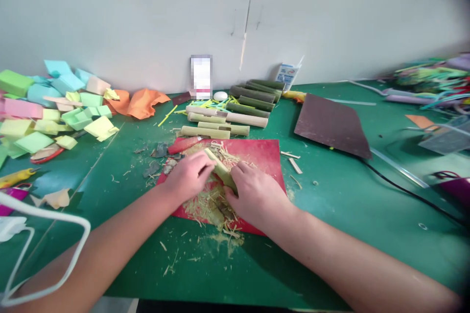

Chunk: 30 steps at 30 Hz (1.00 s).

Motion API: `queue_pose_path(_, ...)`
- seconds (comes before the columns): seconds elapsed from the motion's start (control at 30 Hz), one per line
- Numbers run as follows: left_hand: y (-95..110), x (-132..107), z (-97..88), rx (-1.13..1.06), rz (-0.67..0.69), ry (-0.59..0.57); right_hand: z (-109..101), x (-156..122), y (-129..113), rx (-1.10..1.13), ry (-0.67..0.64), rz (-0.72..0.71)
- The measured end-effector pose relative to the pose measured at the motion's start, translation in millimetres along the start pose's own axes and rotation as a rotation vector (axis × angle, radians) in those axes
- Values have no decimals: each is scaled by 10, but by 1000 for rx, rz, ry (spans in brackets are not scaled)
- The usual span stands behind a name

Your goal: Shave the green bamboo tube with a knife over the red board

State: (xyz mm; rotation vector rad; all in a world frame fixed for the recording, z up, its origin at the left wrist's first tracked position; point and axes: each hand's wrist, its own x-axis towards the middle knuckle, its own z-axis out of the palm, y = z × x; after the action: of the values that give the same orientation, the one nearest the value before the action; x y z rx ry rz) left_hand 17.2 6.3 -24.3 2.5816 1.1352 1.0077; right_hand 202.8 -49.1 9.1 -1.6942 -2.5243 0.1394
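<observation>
Both my hands rest on a red cutting mat on the green table. My left hand and my right hand both grip a short pale green bamboo piece lying between them, tilted toward the far left. Pale shavings pile up under and in front of the hands. A red-handled knife lies on the mat's far left corner, just beyond my left hand. Whether my right hand also holds a tool is hidden.
Peeled and dark green bamboo tubes lie in rows behind the mat. Coloured foam blocks and orange paper fill the far left. A dark brown sheet and a black cable lie right. A white cord loops near left.
</observation>
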Motion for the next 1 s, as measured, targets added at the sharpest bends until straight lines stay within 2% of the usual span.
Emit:
queue_pose_path(0.1, 32, -6, 7, 29, -25, 88, 8, 4, 3, 4, 11, 12)
queue_pose_path(0.23, 67, -4, 5, -41, 24, -87, 9, 3, 3, 4, 0, -1)
queue_pose_path(0.33, 62, 6, -8, 49, -31, 81, 3, -3, -3, -10, 3, 6)
queue_pose_path(0.37, 65, 6, -10, 51, -37, 81, 2, -4, -4, -11, 1, 3)
queue_pose_path(0.47, 89, -5, -9, -28, -6, -80, 3, -3, -2, -7, -9, -7)
queue_pose_path(0.6, 111, -7, -3, 14, -24, 47, 3, 3, 5, -9, -7, 8)
queue_pose_path(0.73, 113, 2, -9, -55, 21, -110, -1, 2, 2, 6, -26, -5)
queue_pose_path(0.83, 98, 6, -24, 19, -30, 49, -7, -4, -6, 3, -16, 8)
queue_pose_path(0.87, 100, 3, -28, 25, -34, 52, -9, -5, -7, 4, -19, 9)
queue_pose_path(0.97, 125, -14, -28, -60, 20, -117, -15, -3, -3, 15, -29, -3)
queue_pose_path(1.0, 132, -18, -26, -53, 21, -106, -15, -1, 0, 18, -24, -4)
